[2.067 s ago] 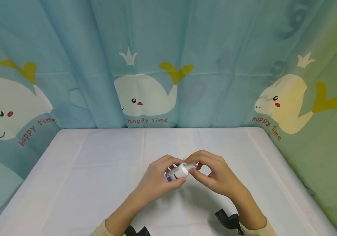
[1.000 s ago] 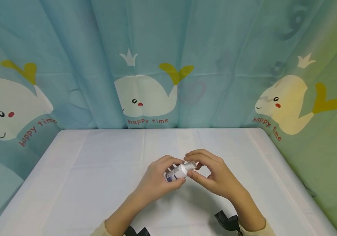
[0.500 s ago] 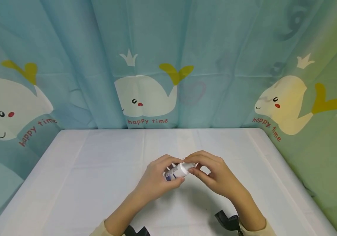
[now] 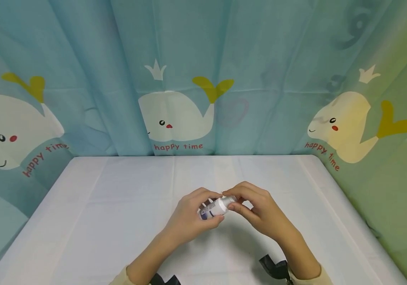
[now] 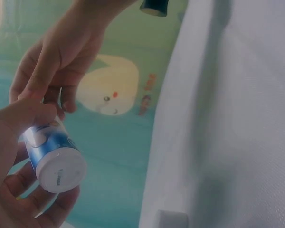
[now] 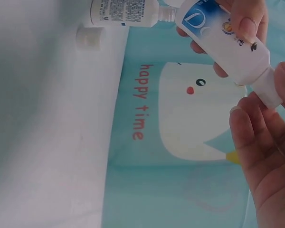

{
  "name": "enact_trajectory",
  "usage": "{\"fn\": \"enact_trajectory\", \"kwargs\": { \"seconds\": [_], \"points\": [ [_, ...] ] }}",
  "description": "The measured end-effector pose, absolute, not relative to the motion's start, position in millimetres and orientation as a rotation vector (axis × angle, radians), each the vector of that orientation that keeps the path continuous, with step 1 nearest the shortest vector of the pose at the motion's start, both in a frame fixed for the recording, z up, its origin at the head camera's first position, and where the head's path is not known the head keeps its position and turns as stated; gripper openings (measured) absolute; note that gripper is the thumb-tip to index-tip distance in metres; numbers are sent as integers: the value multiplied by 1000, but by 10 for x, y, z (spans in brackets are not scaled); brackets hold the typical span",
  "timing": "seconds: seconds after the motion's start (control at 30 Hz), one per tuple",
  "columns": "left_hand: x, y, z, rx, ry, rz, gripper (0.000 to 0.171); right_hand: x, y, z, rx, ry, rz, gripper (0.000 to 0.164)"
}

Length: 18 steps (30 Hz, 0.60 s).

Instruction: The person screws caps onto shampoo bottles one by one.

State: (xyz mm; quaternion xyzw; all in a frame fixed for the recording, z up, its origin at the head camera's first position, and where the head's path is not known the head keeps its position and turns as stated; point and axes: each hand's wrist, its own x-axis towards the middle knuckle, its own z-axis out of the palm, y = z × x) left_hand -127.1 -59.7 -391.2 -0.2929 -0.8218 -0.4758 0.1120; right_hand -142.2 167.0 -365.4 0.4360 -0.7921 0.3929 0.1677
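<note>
My left hand (image 4: pixel 189 217) grips a small white bottle (image 4: pixel 211 209) with a blue-patterned label, tilted above the table with its neck toward the right. In the left wrist view its round white base (image 5: pixel 61 171) faces the camera. My right hand (image 4: pixel 260 208) has thumb and fingers at the bottle's whitish cap (image 4: pixel 229 200), pinching it. The right wrist view also shows the cap (image 6: pixel 266 88) between the right thumb and fingertips. Behind stands a second white bottle (image 6: pixel 123 12) with a bare, ridged neck, and a loose cap (image 6: pixel 89 38) lies beside it. Both are hidden in the head view.
A white cloth covers the table (image 4: pixel 118 190). Blue-green curtains (image 4: pixel 271 51) with printed whales hang along the back and sides. Black camera mounts (image 4: pixel 274 267) sit at both wrists, near the front of the table.
A second ago the right fingers were spread slightly away from the cap; they have since come back onto it. The left hand and the bottle have barely moved.
</note>
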Motion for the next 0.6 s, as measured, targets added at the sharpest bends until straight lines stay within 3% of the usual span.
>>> {"fn": "enact_trajectory", "kwargs": {
  "seconds": [0.6],
  "points": [
    [-1273, -615, -3899, -854, -2408, -1377, 35, -1429, 1663, -3660, 1305, -2198, 1188, 37]
  ]
}}
